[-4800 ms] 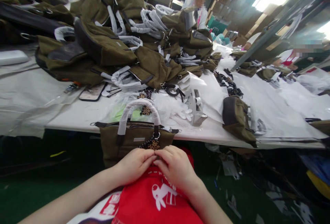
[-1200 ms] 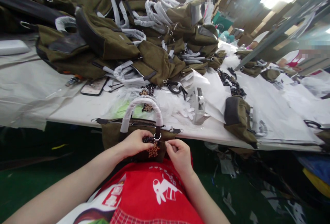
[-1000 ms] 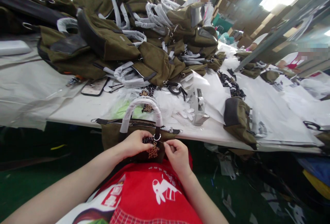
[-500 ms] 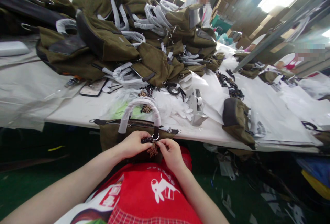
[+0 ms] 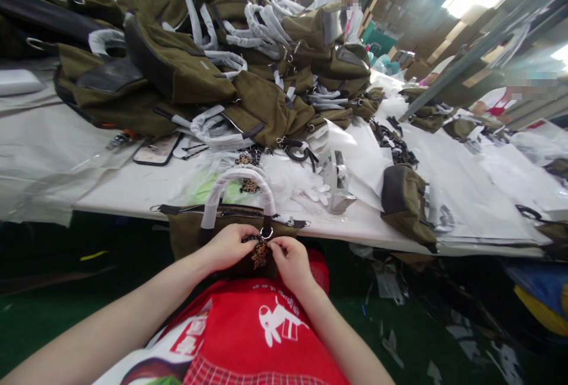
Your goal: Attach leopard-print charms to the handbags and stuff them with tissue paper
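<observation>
An olive bag [image 5: 186, 234] with a plastic-wrapped handle [image 5: 239, 173] stands upright against the table's front edge. From the metal ring [image 5: 267, 233] at the handle's right base hangs a leopard-print charm [image 5: 260, 256]. My left hand [image 5: 231, 248] pinches the dark strap of the charm, just left of the ring. On the charm's other side is my right hand [image 5: 290, 261], thumb and forefinger pressed together near the ring; anything between those fingertips is too small to make out.
Olive bags [image 5: 177, 71] are heaped at the back. A phone [image 5: 156, 149], a metal device [image 5: 339, 187] and another bag [image 5: 406, 204] lie on the white table [image 5: 115, 187]. People are in the background, one person [image 5: 352, 12] behind the heap.
My right fingertips have shifted slightly left, closer to the ring. The charm has turned a little and looks narrower. The whole view has shifted slightly.
</observation>
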A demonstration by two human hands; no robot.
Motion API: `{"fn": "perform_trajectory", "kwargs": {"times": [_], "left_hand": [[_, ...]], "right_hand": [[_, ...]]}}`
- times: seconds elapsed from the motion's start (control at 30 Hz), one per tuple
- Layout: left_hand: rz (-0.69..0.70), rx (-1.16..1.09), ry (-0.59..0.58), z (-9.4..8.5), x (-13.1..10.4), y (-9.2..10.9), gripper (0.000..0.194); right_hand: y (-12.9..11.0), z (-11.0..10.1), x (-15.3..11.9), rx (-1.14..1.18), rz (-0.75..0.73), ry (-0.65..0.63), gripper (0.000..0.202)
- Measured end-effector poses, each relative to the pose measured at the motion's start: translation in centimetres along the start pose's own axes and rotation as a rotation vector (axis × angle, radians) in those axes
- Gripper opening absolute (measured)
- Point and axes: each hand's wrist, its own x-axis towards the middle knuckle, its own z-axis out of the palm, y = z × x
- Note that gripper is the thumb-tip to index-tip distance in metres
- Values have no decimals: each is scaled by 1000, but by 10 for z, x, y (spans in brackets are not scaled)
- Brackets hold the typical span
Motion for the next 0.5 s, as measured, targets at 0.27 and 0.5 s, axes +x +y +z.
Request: {"fn": "perform_trajectory", "kwargs": {"times": [0.27, 0.5], "left_hand": [[-5, 73, 26, 2, -10, 12, 34], [1, 88, 125, 7, -7, 11, 29]], "right_hand": [[-7, 2, 2, 6, -23, 9, 16], [-10, 5, 6, -145, -27, 13, 18]]}}
